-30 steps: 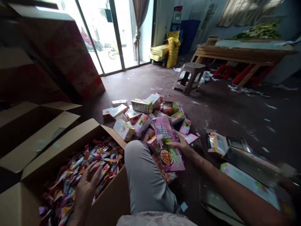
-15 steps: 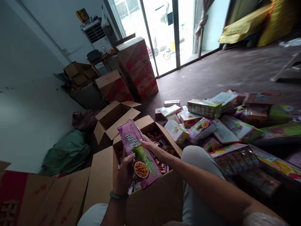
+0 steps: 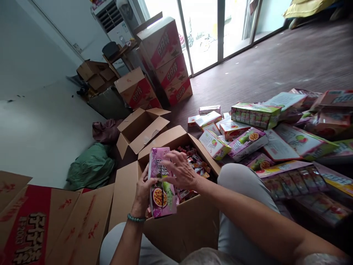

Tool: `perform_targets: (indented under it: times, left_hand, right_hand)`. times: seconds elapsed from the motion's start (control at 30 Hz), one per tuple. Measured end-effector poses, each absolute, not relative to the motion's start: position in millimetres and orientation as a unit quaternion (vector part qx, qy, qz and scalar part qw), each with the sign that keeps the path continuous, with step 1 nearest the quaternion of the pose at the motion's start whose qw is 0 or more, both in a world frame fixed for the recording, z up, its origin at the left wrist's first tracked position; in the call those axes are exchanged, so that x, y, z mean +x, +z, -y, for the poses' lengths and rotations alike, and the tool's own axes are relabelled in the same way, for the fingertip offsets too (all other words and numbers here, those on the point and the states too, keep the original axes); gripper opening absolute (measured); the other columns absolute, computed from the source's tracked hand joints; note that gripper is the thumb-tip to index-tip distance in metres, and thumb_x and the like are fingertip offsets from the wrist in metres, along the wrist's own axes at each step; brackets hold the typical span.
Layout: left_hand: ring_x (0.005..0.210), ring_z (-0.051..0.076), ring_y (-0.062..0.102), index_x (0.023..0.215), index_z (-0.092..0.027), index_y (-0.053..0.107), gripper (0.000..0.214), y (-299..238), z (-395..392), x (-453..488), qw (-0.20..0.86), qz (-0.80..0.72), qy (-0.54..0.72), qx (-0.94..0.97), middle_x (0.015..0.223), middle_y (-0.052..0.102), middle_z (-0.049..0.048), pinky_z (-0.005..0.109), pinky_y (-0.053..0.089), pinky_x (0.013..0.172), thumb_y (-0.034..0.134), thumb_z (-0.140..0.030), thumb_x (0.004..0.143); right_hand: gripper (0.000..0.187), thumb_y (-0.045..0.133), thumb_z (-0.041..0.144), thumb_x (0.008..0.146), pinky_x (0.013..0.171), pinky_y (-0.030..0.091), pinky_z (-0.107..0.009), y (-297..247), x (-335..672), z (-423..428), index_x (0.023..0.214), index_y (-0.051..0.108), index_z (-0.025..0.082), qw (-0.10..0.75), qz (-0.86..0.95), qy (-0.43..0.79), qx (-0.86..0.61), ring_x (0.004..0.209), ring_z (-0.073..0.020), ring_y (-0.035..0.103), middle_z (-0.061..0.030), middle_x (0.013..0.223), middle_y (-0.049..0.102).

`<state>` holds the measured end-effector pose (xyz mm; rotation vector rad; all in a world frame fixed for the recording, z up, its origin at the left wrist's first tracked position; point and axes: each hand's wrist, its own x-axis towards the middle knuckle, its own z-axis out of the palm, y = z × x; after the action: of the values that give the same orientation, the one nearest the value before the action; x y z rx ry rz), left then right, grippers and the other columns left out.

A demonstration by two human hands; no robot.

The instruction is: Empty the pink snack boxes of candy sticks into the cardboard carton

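**Pink box held over open carton**

Person is seated on the floor, one grey-trousered knee (image 3: 242, 187) raised to the right of an open cardboard carton (image 3: 176, 228).

Pink box (image 3: 161, 184): upright and slightly tilted, with a fruit picture on its lower front. It is held above the near left part of the carton's opening.

Left hand (image 3: 142, 193): closed around the box's left edge at mid-height, fingers wrapped behind and thumb at the front. A green bead bracelet (image 3: 136, 218) sits on the wrist.

Right hand (image 3: 180, 171): laid over the upper front of the box, fingers spread and bent, touching the face. The thumb is hidden, so I cannot tell whether this hand truly grips.

Inside the carton is a loose heap of small bright sachets (image 3: 197, 162), showing behind and to the right of the hands.

Surroundings:
- An empty carton (image 3: 140, 127) with its flaps open stands just behind.
- A pile of printed retail boxes (image 3: 248, 125) is spread over the floor to the right.
- Red-printed cartons (image 3: 168, 62) are stacked near the glass door (image 3: 206, 29).
- A green bag (image 3: 91, 165) is slumped at the left.
- Flattened red-and-brown cardboard (image 3: 33, 228) lies at the near left.
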<state>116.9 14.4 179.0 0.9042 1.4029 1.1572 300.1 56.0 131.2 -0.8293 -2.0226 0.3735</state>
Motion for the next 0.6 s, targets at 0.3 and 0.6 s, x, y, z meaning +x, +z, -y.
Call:
perform_targets:
  times: [0.3, 0.6]
  left_hand:
    - [0.06, 0.013, 0.06, 0.141, -0.015, 0.052, 0.092, 175.3, -21.8, 93.7, 0.503, -0.675, 0.341, 0.419, 0.085, 0.073, 0.0003, 0.022, 0.047, 0.056, 0.076, -0.008, 0.052]
    - [0.06, 0.014, 0.064, 0.123, -0.013, 0.064, 0.06, 173.4, -25.1, 29.1, 0.665, -0.579, 0.4, 0.249, 0.071, 0.072, 0.0047, 0.023, 0.051, 0.061, 0.06, -0.011, 0.063]
  right_hand:
    - [0.027, 0.061, 0.042, 0.091, 0.092, 0.032, -0.04, 124.2, 295.9, -56.7, 0.102, 0.061, 0.017, 0.239, 0.95, 0.069, -0.189, 0.095, -0.0232, 0.049, -0.0067, 0.091, 0.064]
    - [0.032, 0.053, 0.023, 0.092, 0.077, 0.03, -0.029, 171.7, 313.7, -73.5, 0.062, 0.047, 0.018, 0.374, 0.879, 0.214, -0.203, 0.07, -0.013, 0.046, 0.0001, 0.068, 0.055]
